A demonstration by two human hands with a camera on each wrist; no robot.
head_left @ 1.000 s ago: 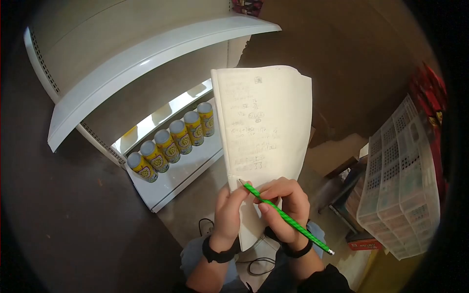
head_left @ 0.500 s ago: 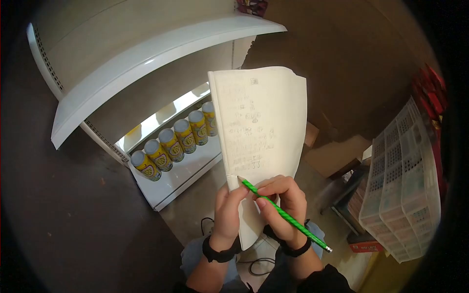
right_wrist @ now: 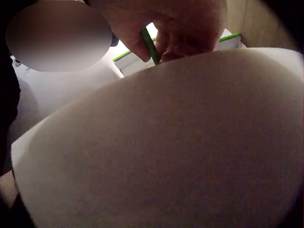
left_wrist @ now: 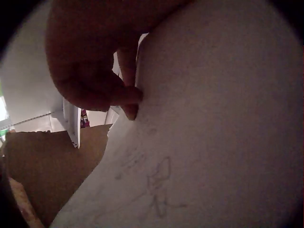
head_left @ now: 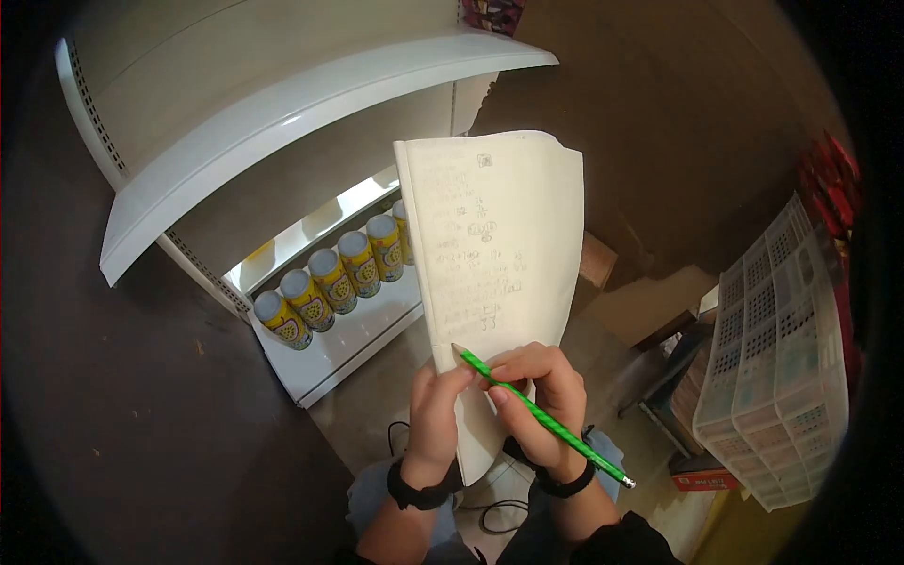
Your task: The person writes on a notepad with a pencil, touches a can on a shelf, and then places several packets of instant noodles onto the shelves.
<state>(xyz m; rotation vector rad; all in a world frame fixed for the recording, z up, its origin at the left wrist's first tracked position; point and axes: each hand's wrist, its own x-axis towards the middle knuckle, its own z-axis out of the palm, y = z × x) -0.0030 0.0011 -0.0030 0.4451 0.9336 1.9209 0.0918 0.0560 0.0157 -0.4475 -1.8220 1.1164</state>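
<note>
A white notebook (head_left: 546, 207), its upper page covered in faint pencil writing, is held upright in front of me in the head view. My left hand (head_left: 432, 419) grips its lower left edge, thumb over the page; in the left wrist view that hand's fingers (left_wrist: 126, 97) pinch the notebook edge from behind. A green pencil (head_left: 560, 429) with a silver end is held by my right hand (head_left: 546, 395) between thumb and fingers. Its tip points up-left, right at the page just above my left thumb. The right wrist view shows mostly the notebook's blank back (right_wrist: 166, 142).
Behind the notebook, a white shelf (head_left: 353, 344) bears a row of several yellow cans (head_left: 331, 281). Another white shelf board (head_left: 311, 132) juts out above. To the right stand a clear plastic basket (head_left: 772, 377), red packets (head_left: 829, 188) and a cardboard box (head_left: 640, 306). A cable (head_left: 504, 513) lies on the floor.
The notebook and both hands have shifted slightly left in the head view, while the shelf has drifted a little right. The pencil tip stays near the left thumb, and both grips look the same.
</note>
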